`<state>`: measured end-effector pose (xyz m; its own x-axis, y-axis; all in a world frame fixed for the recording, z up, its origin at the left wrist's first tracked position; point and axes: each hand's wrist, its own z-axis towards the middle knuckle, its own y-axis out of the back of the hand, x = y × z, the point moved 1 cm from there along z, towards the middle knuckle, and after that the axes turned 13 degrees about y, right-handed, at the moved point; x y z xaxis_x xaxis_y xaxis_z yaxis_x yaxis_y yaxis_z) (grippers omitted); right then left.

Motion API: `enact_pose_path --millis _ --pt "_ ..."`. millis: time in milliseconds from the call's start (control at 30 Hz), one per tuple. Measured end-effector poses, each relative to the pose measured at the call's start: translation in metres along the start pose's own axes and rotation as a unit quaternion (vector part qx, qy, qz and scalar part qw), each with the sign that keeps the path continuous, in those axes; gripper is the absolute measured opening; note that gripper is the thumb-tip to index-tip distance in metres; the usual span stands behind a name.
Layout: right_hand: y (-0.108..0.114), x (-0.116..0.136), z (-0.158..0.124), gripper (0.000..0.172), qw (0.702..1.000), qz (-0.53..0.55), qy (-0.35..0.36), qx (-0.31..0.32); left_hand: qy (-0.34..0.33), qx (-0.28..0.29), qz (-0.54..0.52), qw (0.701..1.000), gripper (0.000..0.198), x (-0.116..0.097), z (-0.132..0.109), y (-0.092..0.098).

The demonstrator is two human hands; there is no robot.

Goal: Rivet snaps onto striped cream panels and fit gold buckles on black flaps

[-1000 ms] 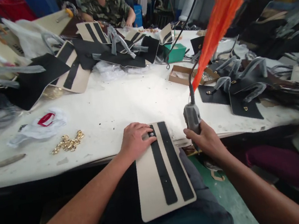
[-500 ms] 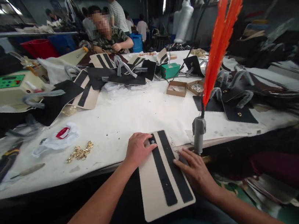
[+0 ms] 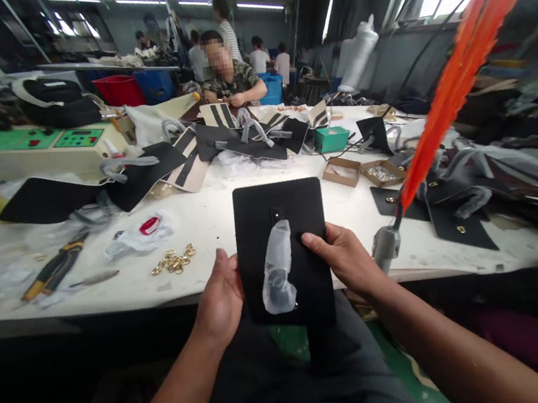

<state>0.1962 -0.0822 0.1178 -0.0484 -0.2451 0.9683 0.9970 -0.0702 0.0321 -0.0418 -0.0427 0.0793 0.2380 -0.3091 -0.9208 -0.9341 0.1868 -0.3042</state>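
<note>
A black rectangular panel point(image 3: 313, 282) stands tilted up before me, its dark face toward me. On it sits a handle wrapped in clear plastic point(image 3: 277, 270), below a small metal fitting point(image 3: 277, 214). My right hand point(image 3: 349, 257) grips the right edge, thumb on the face and fingers behind. At the left edge, my left hand point(image 3: 220, 298) holds the panel with fingers partly hidden behind it; its thumb points up, off the face. Gold rings point(image 3: 174, 260) lie in a small heap on the white table point(image 3: 192, 222), left of the panel.
Yellow-and-black pliers point(image 3: 58, 268) and a pointed tool point(image 3: 97, 278) lie left. A grey tool point(image 3: 386, 245) hangs from an orange cord point(image 3: 459, 61) at right. Beyond are small cardboard boxes point(image 3: 341, 172), a green box point(image 3: 332, 139), more black panels point(image 3: 457, 222) and a seated person point(image 3: 232, 80).
The panel has been lifted and turned over, from its beige side with two black strips to its black side. Both hands moved to its side edges. The view has tilted up.
</note>
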Motion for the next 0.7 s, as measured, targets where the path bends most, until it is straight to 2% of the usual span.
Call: enact_pose_path --millis 67,167,233,267,300,367,433,467,533,567,633,700 --pt "-0.012 -0.005 -0.002 0.050 0.994 0.034 -0.055 0.083 0.039 -0.009 -0.102 0.994 0.062 0.001 -0.017 0.009" --pt "-0.028 -0.016 -0.009 0.048 0.965 0.059 -0.115 0.229 0.103 -0.048 -0.177 0.978 0.053 0.010 -0.037 0.025" --pt "-0.037 -0.023 -0.009 0.045 0.943 0.037 -0.121 0.308 0.137 -0.070 -0.213 0.965 0.054 0.022 -0.048 0.034" --pt "-0.041 -0.027 -0.006 0.044 0.940 0.008 -0.108 0.324 0.143 -0.084 -0.228 0.959 0.054 0.030 -0.053 0.038" --pt "-0.046 -0.031 -0.001 0.043 0.944 -0.027 -0.085 0.318 0.143 -0.100 -0.241 0.955 0.055 0.039 -0.057 0.041" --pt "-0.059 -0.039 0.016 0.044 0.960 -0.097 -0.033 0.260 0.142 -0.147 -0.257 0.945 0.054 0.060 -0.066 0.046" --pt "-0.080 -0.048 0.038 0.043 0.969 -0.144 0.021 0.201 0.142 -0.220 -0.266 0.928 0.054 0.083 -0.074 0.047" --pt "-0.093 -0.052 0.050 0.040 0.967 -0.158 0.046 0.195 0.147 -0.254 -0.270 0.917 0.055 0.093 -0.078 0.048" --pt "-0.124 -0.061 0.074 0.029 0.951 -0.195 0.097 0.220 0.175 -0.297 -0.278 0.896 0.056 0.111 -0.084 0.047" --pt "-0.140 -0.065 0.086 0.023 0.938 -0.221 0.119 0.240 0.193 -0.301 -0.282 0.890 0.056 0.117 -0.086 0.047" --pt "-0.170 -0.074 0.109 0.021 0.911 -0.275 0.144 0.272 0.219 -0.285 -0.287 0.888 0.055 0.125 -0.089 0.046" --pt "-0.193 -0.083 0.129 0.027 0.894 -0.309 0.149 0.289 0.216 -0.277 -0.291 0.890 0.054 0.128 -0.090 0.047"
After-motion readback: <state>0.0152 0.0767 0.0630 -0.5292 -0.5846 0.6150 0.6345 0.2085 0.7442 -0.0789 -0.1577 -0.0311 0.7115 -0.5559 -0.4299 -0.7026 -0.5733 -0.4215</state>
